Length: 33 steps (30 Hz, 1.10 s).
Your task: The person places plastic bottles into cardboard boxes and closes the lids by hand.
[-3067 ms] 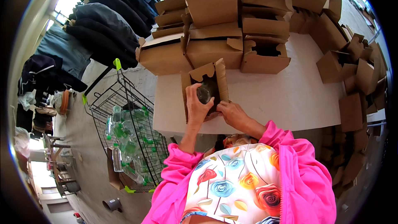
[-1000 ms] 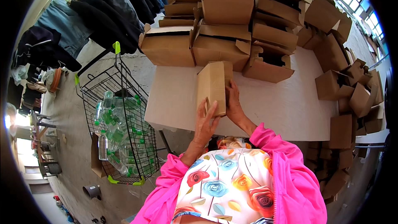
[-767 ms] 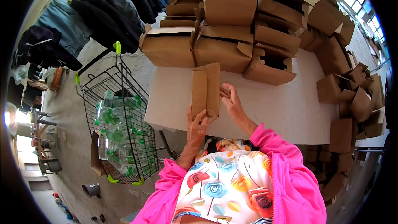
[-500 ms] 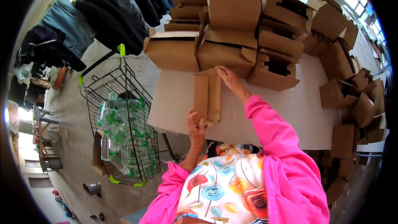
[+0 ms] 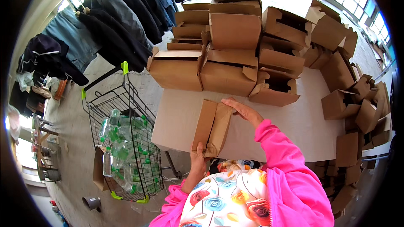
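Observation:
A narrow, partly folded brown cardboard box [image 5: 211, 127] lies at the table's near edge, slightly slanted, with its long side flaps forming a trough. My left hand [image 5: 198, 156] grips its near left corner, thumb on top of the cardboard and the other fingers mostly hidden beneath. At the far right corner, my right hand [image 5: 243, 111] holds the end edge, its fingers laid over the rim. Just beyond the box stands a row of open-topped brown cartons [image 5: 229, 73], stacked in layers.
A white-covered table [image 5: 273, 136] carries the cartons. More boxes [image 5: 351, 145] pile up along its right side. To the left stands a black wire shopping cart [image 5: 145, 159] holding clear bottles with green caps. Dark jackets [image 5: 118, 29] hang on a rack behind it.
The box's far end has swung slightly right, and both hands have moved with it. My right hand's fingers have flattened over the rim. The whole view has shifted upward.

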{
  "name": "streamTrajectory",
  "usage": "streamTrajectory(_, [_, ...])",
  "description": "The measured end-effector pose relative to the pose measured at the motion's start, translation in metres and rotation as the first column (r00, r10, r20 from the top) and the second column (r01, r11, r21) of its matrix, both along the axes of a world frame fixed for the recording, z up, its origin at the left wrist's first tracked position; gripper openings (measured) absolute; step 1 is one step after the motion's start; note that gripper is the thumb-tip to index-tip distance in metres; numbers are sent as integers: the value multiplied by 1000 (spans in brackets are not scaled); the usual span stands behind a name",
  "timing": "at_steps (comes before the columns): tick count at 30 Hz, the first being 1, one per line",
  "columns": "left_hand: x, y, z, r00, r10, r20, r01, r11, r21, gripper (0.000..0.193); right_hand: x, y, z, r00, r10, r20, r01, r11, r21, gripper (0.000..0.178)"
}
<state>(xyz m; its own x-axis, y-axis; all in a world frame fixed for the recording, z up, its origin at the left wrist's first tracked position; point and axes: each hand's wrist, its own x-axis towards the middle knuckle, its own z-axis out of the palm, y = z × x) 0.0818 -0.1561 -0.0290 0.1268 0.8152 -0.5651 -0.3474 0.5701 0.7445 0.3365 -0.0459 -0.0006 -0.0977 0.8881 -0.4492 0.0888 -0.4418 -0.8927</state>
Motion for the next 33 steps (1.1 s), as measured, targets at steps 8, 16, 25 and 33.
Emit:
streamTrajectory(8, [-10,5,-8,991,128,49,-130,990,50,51,-2,13,-62,925,-47,-376,-42,973,-225,76])
streamTrajectory(16, [-28,19,-9,990,91,103,-95,995,37,57,-5,23,-76,956,-23,-293,-18,990,-137,60])
streamTrajectory(25, [-37,23,-15,994,0,106,-4,999,39,52,-3,36,-86,983,121,-135,-153,953,-260,41])
streamTrajectory(33, [-52,24,-14,976,-88,200,75,995,70,52,-6,8,-101,946,-119,-303,28,957,-289,42])
